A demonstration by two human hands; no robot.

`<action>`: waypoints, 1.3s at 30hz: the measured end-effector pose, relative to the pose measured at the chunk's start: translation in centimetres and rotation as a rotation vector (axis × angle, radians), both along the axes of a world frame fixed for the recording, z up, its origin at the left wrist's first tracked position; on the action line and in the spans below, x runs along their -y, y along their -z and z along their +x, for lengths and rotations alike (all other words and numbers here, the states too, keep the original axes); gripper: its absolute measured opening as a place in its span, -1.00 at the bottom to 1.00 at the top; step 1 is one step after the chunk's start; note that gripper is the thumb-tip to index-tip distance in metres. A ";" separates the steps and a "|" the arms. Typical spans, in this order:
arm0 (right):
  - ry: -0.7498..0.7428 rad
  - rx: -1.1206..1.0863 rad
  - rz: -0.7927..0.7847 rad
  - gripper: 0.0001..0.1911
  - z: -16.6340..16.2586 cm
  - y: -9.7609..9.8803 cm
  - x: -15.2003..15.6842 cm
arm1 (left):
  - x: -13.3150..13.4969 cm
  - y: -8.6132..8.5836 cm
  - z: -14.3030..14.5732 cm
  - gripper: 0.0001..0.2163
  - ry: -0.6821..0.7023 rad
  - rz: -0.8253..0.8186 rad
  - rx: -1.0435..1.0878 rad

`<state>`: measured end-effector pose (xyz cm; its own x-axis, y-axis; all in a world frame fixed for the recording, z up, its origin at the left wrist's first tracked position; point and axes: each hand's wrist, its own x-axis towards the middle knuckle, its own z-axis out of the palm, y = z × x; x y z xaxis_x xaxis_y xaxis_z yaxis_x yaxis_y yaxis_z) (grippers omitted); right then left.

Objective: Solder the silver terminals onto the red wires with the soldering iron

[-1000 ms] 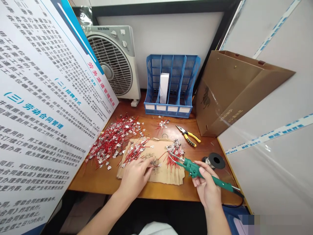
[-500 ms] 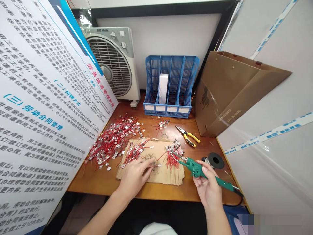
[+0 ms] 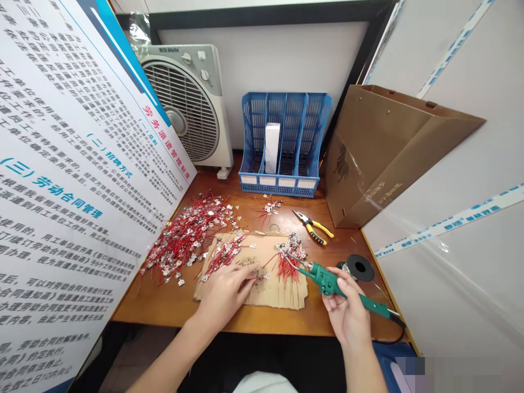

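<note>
My right hand point(image 3: 347, 311) grips a green soldering iron point(image 3: 339, 287), its metal tip pointing left over a small heap of red wires with metal tabs point(image 3: 289, 256). My left hand point(image 3: 225, 292) lies on a cardboard sheet point(image 3: 274, 289), fingers pinched on a small red-wired piece point(image 3: 261, 277) near the sheet's middle. The iron's tip is a short way right of that piece, not touching it. A black cord leaves the iron's rear end.
A big pile of red wired pieces point(image 3: 184, 234) lies left on the wooden table point(image 3: 164, 300). Yellow-handled pliers point(image 3: 313, 225), a solder spool point(image 3: 357, 268), a blue file rack point(image 3: 282, 144), a fan point(image 3: 192, 103), a brown paper bag point(image 3: 388, 153) and a leaning printed board point(image 3: 73, 180) surround the work spot.
The iron has shifted slightly right and lower with my right hand. My left hand stays on the cardboard, barely moved.
</note>
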<state>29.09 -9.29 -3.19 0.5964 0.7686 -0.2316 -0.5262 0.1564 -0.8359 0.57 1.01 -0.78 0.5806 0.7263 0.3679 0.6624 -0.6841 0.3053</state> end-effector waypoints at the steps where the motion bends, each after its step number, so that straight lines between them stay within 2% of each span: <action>1: -0.001 0.002 0.001 -0.64 0.0 0.0 0.0 | 0.0 0.0 0.0 -0.72 0.000 0.003 -0.003; 15: -0.012 0.015 0.000 -0.66 0.2 0.4 0.0 | -0.1 0.1 -0.1 -0.75 0.010 -0.029 0.017; 28: 0.000 -0.034 -0.007 -0.67 0.4 0.0 0.1 | -0.3 1.0 -0.4 -0.76 0.064 -0.080 0.180; 39: 0.031 -0.079 0.027 -0.68 0.1 -0.1 0.1 | 1.2 0.9 -0.8 -0.80 -0.016 -0.086 0.259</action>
